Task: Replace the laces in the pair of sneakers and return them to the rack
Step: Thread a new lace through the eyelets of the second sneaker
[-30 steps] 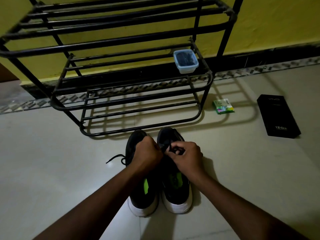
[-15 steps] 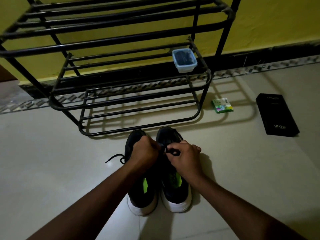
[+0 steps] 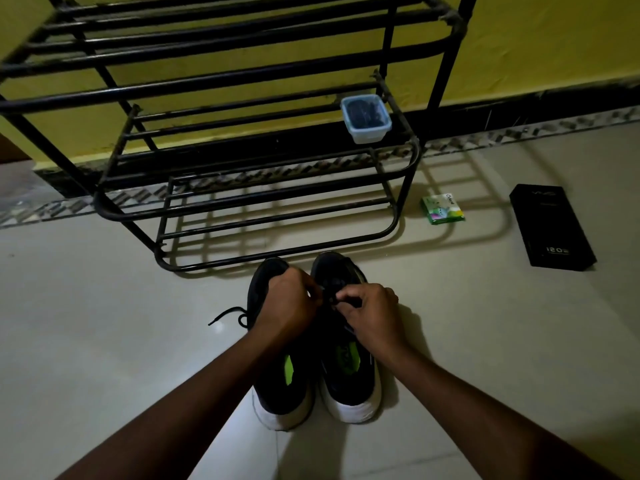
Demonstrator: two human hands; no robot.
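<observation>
A lace (image 3: 334, 299) is pinched by the left grip (image 3: 287, 299) and right grip (image 3: 372, 313) over the right sneaker (image 3: 349, 382); lacing is judged unfinished, and the rack (image 3: 242, 199) return is not yet made.

Single head view, wide-angle; faces forward and down at floor (image 3: 104, 341); sneakers (image 3: 349, 393) close below; rack (image 3: 207, 87) just beyond

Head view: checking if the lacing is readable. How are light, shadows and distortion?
Head view: dim light, so the lace between the left hand and right hand merges with the black sneakers; head view: the rack casts clear bar shadows on the floor; head view: its bars bow, wide-angle distortion.
</observation>
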